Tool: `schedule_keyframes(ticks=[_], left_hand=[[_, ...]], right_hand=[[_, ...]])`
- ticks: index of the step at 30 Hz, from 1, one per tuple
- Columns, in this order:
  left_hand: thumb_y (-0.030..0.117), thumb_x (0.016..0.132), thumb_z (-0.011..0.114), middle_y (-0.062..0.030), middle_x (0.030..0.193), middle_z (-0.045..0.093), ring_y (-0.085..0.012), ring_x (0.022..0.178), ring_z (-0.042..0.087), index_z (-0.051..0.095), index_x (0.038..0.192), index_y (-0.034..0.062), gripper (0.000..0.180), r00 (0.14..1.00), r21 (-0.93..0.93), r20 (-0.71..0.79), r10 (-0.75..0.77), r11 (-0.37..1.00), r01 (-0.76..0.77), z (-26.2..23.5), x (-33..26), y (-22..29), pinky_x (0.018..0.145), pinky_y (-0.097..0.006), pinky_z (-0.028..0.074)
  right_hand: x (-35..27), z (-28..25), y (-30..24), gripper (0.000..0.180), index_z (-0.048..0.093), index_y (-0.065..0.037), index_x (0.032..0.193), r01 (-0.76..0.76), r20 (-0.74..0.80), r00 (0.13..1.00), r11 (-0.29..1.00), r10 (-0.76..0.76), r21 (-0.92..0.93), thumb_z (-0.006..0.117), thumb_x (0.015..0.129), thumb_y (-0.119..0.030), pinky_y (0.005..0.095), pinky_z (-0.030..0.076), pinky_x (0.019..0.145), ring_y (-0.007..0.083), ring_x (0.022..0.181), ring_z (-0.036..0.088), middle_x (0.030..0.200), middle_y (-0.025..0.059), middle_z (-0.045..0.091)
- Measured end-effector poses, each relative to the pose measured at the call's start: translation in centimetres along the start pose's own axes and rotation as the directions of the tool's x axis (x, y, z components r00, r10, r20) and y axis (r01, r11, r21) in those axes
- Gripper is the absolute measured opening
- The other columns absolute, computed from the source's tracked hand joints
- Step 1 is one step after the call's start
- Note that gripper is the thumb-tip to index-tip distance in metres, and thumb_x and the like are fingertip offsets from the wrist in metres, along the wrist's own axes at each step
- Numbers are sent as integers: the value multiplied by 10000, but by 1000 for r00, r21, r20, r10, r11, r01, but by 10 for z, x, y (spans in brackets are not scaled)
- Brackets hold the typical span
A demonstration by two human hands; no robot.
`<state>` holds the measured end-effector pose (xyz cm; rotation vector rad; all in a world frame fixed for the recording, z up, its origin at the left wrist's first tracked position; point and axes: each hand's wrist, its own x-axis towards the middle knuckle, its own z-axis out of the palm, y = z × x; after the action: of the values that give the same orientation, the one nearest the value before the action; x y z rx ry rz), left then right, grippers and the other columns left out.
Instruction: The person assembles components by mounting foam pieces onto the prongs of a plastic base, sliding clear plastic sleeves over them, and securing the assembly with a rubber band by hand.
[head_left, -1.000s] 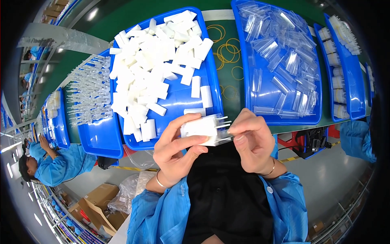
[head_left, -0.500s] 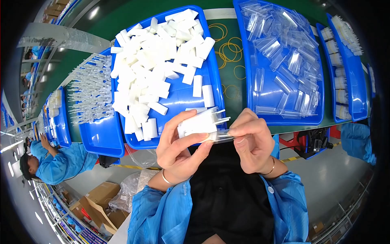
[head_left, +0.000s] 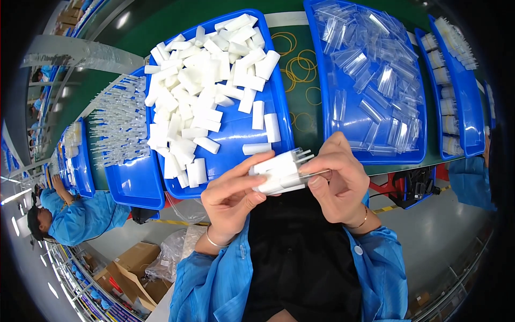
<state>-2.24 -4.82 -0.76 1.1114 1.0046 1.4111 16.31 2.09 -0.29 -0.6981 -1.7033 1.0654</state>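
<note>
My left hand (head_left: 228, 196) is wrapped round a small bundle of white cylindrical pieces (head_left: 276, 170), held above the near edge of a blue tray. Thin white rods stick out of the bundle's right end. At that end my right hand (head_left: 340, 182) is closed, thumb and fingers pinching a clear plastic piece (head_left: 323, 173); how far this reaches into the bundle I cannot tell. Just beyond my left hand, white foam-like pieces (head_left: 204, 75) are heaped in the blue tray (head_left: 236, 142). Past my right hand, clear plastic sleeves (head_left: 370, 80) lie in a second blue tray (head_left: 348, 155).
Yellow rubber bands (head_left: 300, 64) lie on the green table (head_left: 295, 24) between the trays. Thin white rods (head_left: 120, 121) fill a tray on the left. Bundled pieces (head_left: 449, 123) stand in trays at the right. A co-worker in blue (head_left: 88, 214) sits at the left.
The bundle has shifted slightly right and tilted in my left hand, with its rods pointing more upward. My right hand has moved a little right, still pinching at its end.
</note>
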Motion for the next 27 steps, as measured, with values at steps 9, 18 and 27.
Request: schedule_keyframes(ticks=[9,18,27], left_hand=[[-42,734,669,-299,1240,442,-308,1082,534,483,1177,-73,482,996,-286,-18,-82,955,73,11,0,-10,888,-365,467],[-68,678,709,-324,1234,434,-327,1137,483,493,1168,-86,536,1000,-117,3,27,993,-26,15,-6,-15,918,-369,425],[69,690,721,-266,1172,511,-336,1087,519,477,1181,-83,569,967,-13,-231,111,993,-117,11,-25,-32,933,-417,418]], right_hand=[[-4,23,1,364,540,18,1157,-203,-153,930,814,335,544,396,887,-179,346,306,956,238,1121,412,1245,177,425],[5,29,-12,671,201,-41,1380,-364,193,849,280,492,888,370,865,-437,430,322,1000,324,1230,372,1306,229,388],[-4,40,-14,651,245,-28,1355,-356,263,868,157,422,921,498,860,-366,397,328,1000,275,1190,413,1216,193,462]])
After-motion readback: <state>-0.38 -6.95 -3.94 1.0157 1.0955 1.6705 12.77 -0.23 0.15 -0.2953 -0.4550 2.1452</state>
